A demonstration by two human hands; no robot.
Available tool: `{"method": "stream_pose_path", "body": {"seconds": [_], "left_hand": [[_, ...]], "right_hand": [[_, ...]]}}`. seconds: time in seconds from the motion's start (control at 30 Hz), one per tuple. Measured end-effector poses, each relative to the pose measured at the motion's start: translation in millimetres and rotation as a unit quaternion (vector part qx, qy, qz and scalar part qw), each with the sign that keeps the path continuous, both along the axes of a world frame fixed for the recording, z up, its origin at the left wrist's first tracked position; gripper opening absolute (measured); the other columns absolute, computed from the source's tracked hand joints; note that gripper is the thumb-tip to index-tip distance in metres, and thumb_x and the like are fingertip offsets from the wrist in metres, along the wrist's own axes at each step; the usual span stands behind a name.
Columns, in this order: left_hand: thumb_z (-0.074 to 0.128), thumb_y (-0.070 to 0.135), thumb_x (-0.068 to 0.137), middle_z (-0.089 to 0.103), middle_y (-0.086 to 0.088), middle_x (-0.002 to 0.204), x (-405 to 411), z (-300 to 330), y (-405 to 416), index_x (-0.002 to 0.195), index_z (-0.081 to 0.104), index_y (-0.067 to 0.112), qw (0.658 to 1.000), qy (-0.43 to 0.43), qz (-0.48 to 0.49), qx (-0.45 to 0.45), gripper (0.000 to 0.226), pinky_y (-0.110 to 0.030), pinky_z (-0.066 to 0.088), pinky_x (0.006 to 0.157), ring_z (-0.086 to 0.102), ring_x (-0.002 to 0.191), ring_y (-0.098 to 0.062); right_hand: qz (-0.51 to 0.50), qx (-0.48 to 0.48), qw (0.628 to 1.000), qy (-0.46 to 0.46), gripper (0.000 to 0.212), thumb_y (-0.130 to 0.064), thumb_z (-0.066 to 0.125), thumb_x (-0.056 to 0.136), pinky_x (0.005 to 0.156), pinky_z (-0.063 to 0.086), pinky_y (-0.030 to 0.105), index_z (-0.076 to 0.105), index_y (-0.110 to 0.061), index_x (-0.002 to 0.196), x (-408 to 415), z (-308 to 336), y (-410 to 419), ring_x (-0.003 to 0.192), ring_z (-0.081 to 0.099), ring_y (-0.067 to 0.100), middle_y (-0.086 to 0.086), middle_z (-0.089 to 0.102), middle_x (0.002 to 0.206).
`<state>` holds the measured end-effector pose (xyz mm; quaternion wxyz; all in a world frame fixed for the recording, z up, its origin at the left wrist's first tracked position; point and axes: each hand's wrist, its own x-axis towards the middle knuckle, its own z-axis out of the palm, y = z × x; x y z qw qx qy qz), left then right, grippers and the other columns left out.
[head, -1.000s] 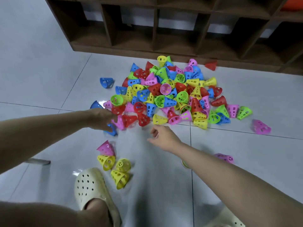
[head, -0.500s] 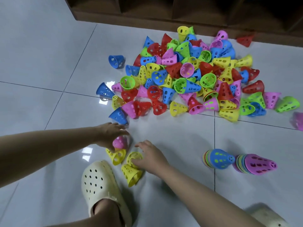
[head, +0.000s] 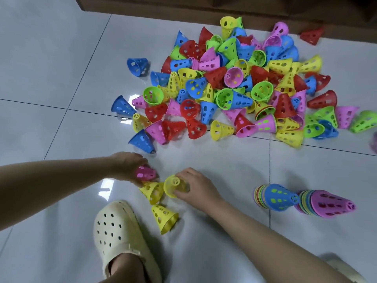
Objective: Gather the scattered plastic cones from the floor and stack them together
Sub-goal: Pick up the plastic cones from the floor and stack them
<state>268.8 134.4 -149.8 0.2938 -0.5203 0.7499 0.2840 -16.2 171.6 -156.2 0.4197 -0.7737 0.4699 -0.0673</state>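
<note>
Pink cone (head: 145, 173) pinched by left hand (head: 128, 164); right hand (head: 195, 186) grips yellow cone (head: 173, 185); bare tile between.

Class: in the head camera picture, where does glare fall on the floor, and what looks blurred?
Head view: bright glare on the glossy floor tile below the left hand, another beside the blue cone; the far-right pink cone is blurred, and the cone heap bulges with wide-angle distortion.

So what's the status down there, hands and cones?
Left hand grips pink cone. Right hand grips yellow cone. Two stacks done; big pile remains. Nothing in the way.
</note>
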Motion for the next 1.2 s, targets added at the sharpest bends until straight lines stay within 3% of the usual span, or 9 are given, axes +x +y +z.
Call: {"method": "stream_pose_path", "body": {"seconds": [0.2,0.3,0.4,0.5,0.6,0.7,0.87,1.0,1.2], "left_hand": [[0.066,0.078,0.071,0.062,0.012,0.088,-45,30,-15,0.112,0.061,0.032,0.993,0.085,0.075,-0.029,0.062,-0.028,0.05,0.067,0.059,0.08,-0.011],[0.063,0.078,0.069,0.058,0.014,0.077,-90,64,-25,0.097,0.06,0.033,0.975,0.193,0.09,-0.058,0.054,-0.02,0.039,0.057,0.053,0.068,-0.004],[0.073,0.067,0.074,0.056,0.011,0.073,-137,85,-31,0.086,0.059,0.034,0.938,0.322,0.111,-0.069,0.038,-0.029,0.04,0.059,0.051,0.068,-0.008],[0.077,0.06,0.076,0.059,0.005,0.079,-186,94,-33,0.088,0.059,0.029,0.915,0.386,0.096,-0.072,0.038,-0.039,0.048,0.068,0.054,0.072,-0.013],[0.075,0.066,0.074,0.062,0.003,0.087,-234,96,-34,0.094,0.061,0.025,0.902,0.415,0.084,-0.083,0.048,-0.042,0.051,0.076,0.058,0.081,-0.017],[0.07,0.07,0.069,0.064,0.001,0.094,-271,94,-31,0.102,0.062,0.021,0.895,0.43,0.071,-0.096,0.059,-0.045,0.052,0.081,0.059,0.089,-0.02],[0.063,0.072,0.065,0.066,0.009,0.111,-310,92,-16,0.12,0.063,0.029,0.891,0.436,0.055,-0.112,0.07,-0.03,0.047,0.092,0.053,0.105,-0.009],[0.072,0.062,0.072,0.065,0.013,0.118,-322,75,-10,0.125,0.06,0.033,0.896,0.433,0.029,-0.095,0.062,-0.033,0.047,0.096,0.052,0.11,-0.009],[0.08,0.046,0.078,0.065,0.009,0.117,-332,58,-6,0.131,0.059,0.033,0.902,0.421,-0.017,-0.096,0.058,-0.032,0.047,0.095,0.052,0.11,-0.009]], "right_hand": [[0.003,-0.069,0.997,-0.017,0.045,-0.044,0.071,0.082,0.091,0.051,0.036,0.062,-0.026,0.122,-52,66,-39,0.109,0.059,0.011,-0.01,0.057,0.118],[0.025,-0.103,0.994,-0.002,0.046,-0.043,0.072,0.084,0.094,0.049,0.032,0.062,-0.027,0.125,-99,109,-57,0.113,0.056,0.009,-0.011,0.056,0.123],[0.002,-0.12,0.993,0.017,0.044,-0.043,0.071,0.084,0.089,0.049,0.028,0.061,-0.031,0.126,-151,138,-70,0.109,0.055,0.007,-0.01,0.057,0.12],[-0.03,-0.139,0.989,0.038,0.044,-0.042,0.073,0.083,0.084,0.048,0.027,0.063,-0.027,0.123,-196,154,-76,0.102,0.054,0.002,-0.011,0.058,0.112],[-0.036,-0.153,0.985,0.075,0.043,-0.041,0.075,0.085,0.083,0.045,0.022,0.063,-0.026,0.123,-235,165,-72,0.1,0.053,0.001,-0.012,0.059,0.112],[-0.052,-0.148,0.981,0.111,0.045,-0.044,0.075,0.084,0.084,0.05,0.028,0.062,-0.026,0.123,-269,169,-62,0.098,0.053,0.0,-0.014,0.058,0.112],[-0.074,-0.129,0.976,0.156,0.039,-0.053,0.069,0.081,0.087,0.05,0.035,0.061,-0.03,0.111,-312,158,-42,0.096,0.052,0.003,-0.016,0.056,0.103],[-0.076,-0.11,0.971,0.196,0.045,-0.064,0.051,0.074,0.086,0.049,0.034,0.059,-0.033,0.106,-329,148,-29,0.099,0.054,0.006,-0.017,0.055,0.102],[-0.078,-0.078,0.969,0.22,0.034,-0.056,0.061,0.079,0.087,0.048,0.031,0.06,-0.035,0.105,-349,135,-16,0.102,0.054,0.005,-0.017,0.057,0.102]]}}
